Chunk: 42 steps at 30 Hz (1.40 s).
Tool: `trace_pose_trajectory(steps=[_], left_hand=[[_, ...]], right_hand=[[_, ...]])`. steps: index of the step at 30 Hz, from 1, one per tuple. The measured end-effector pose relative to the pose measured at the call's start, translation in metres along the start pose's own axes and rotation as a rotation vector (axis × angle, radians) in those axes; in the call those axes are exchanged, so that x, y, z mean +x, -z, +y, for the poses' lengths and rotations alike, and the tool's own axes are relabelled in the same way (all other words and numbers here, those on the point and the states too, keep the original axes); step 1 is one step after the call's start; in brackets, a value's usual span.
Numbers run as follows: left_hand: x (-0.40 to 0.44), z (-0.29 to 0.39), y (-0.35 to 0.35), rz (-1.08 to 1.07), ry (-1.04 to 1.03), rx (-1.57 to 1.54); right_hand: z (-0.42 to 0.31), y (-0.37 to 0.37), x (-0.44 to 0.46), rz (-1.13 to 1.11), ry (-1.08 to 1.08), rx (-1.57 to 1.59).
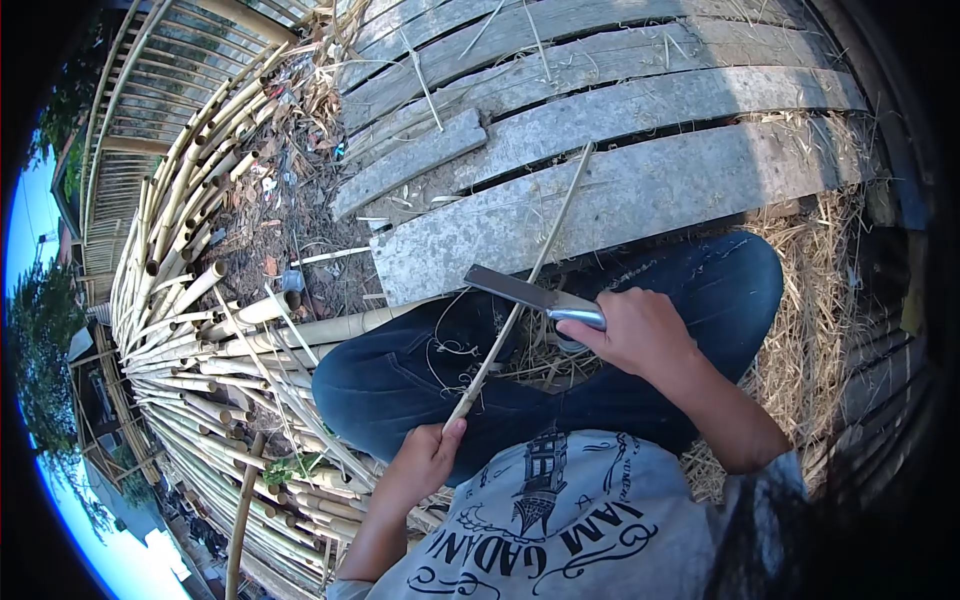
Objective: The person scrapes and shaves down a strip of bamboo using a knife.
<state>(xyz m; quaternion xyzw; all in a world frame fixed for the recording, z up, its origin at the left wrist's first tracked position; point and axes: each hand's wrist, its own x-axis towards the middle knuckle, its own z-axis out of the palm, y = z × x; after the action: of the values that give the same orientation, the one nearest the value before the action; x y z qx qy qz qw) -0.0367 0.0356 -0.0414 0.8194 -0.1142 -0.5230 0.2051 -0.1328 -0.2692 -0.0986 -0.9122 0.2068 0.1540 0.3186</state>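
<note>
My left hand (428,458) is closed round the lower end of a thin bamboo strip (541,258), which slants up and away from my lap to the wooden planks. In my right hand (640,335) is a knife (512,288) with a broad, blunt-ended blade and a shiny metal handle. The blade points left and crosses over the strip near its middle. Whether it touches the strip I cannot tell. Thin curled shavings hang by the strip above my crossed legs (375,380) in dark jeans.
Weathered planks (640,190) with dark gaps lie ahead, a short loose board (410,165) on top. Many bamboo poles (210,400) are stacked at the left. Straw-like shavings (800,300) cover the ground at the right. A bamboo fence (165,90) stands at the upper left.
</note>
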Motion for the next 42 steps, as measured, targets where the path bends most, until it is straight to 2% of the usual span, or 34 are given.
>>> trace_pose_trajectory(steps=[2, 4, 12, 18, 20, 22, 23, 24, 26, 30, 32, 36, 39, 42], left_hand=[[0.003, 0.007, -0.003, 0.007, 0.003, 0.022], [0.001, 0.008, -0.006, 0.105, -0.043, 0.057], [-0.002, 0.015, -0.012, 0.157, -0.066, 0.109], [0.001, 0.014, -0.012, 0.169, -0.077, 0.106], [0.001, 0.014, -0.012, 0.155, -0.074, 0.128], [-0.002, 0.011, -0.011, 0.168, -0.130, 0.118], [-0.002, 0.012, -0.010, 0.168, -0.130, 0.116], [-0.003, 0.016, -0.009, 0.151, -0.074, 0.127], [-0.002, 0.018, -0.008, 0.148, -0.019, 0.122], [-0.002, 0.020, -0.006, 0.121, -0.030, 0.132], [0.000, 0.021, -0.009, 0.103, 0.005, 0.127], [-0.003, 0.018, -0.010, 0.157, -0.025, 0.125], [-0.002, 0.019, -0.009, 0.150, -0.032, 0.142], [0.001, 0.017, -0.013, 0.181, -0.040, 0.123]], right_hand=[[-0.005, -0.015, 0.002, -0.018, 0.031, 0.039], [0.005, -0.006, 0.011, -0.055, 0.035, -0.006], [0.022, -0.014, 0.001, 0.098, 0.066, -0.112], [-0.014, -0.029, -0.004, 0.114, 0.030, -0.043], [-0.030, -0.037, -0.012, 0.091, 0.199, -0.087], [-0.018, -0.034, -0.006, 0.072, 0.155, -0.076], [-0.003, -0.029, 0.003, 0.137, 0.059, -0.072], [0.016, -0.023, 0.012, 0.228, -0.027, -0.078], [0.029, -0.002, 0.019, 0.244, -0.127, -0.110], [-0.009, -0.012, -0.005, 0.003, 0.041, -0.082], [-0.003, -0.019, -0.004, -0.014, 0.072, -0.076], [0.007, -0.019, 0.003, 0.037, 0.062, -0.078], [0.023, -0.014, -0.002, 0.165, 0.026, -0.164], [0.022, -0.013, -0.004, 0.157, 0.003, -0.180]])
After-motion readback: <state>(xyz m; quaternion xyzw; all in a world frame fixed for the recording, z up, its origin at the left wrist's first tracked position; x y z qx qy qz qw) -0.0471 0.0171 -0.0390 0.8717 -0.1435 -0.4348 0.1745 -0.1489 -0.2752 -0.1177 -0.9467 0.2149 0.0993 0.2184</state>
